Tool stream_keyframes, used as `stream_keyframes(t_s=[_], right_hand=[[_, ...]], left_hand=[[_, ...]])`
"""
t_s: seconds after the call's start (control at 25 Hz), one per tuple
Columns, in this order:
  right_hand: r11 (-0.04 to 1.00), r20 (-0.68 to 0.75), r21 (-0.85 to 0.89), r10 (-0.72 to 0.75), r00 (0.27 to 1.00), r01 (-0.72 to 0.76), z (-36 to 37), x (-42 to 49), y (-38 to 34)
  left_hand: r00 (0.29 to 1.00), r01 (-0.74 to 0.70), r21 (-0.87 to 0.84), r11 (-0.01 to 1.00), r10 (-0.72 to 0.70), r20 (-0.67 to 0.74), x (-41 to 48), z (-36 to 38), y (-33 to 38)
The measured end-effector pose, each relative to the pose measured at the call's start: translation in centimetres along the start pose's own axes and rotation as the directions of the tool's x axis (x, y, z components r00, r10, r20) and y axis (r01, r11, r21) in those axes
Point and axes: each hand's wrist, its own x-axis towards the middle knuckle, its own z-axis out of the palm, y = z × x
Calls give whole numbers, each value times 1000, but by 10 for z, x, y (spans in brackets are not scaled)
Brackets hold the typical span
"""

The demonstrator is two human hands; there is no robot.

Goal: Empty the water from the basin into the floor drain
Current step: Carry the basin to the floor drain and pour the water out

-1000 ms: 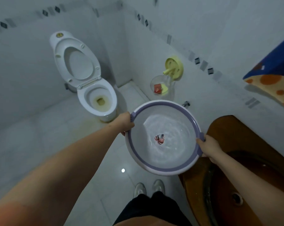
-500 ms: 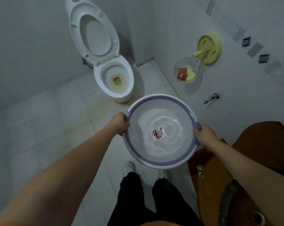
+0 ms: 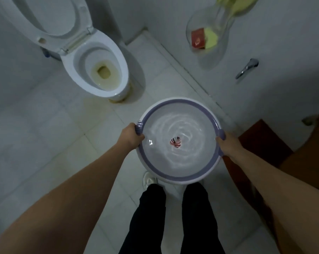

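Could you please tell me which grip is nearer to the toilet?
Left. The left grip holds the basin rim on the side facing the toilet; the right grip holds the opposite rim, farther away.

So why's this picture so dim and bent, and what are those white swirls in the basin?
Head view: dim, bluish light; the wide lens bows the floor edge and stretches the arms; the swirls are light glinting off rippled water in the basin; the toilet casts a soft shadow.

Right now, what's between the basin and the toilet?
Head view: only bare floor tile between toilet and basin, with yellowish staining near the toilet base.
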Motion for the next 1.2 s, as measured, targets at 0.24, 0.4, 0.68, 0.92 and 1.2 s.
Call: stream_keyframes(t_s=[0.24,0.4,0.68,0.92,1.2], right_hand=[[994,6,63,88,996,-88,89,97,47],[996,-16,25,81,997,-81,146,173,84],[999,-38,13,35,999,-34,214,304,139],[999,-40,49,8,999,-6,243,390,171],[997,-89,-4,-81,993,81,235,438,184]], left_hand=[[999,17,-14,1000,-17,40,111,75,-48],[999,28,-22,999,-27,45,185,135,-83],[995,37,-76,996,-29,96,297,239,-124],[990,-30,-65,997,38,137,376,296,-129],[985,-142,-93,986,150,87,411,329,-121]])
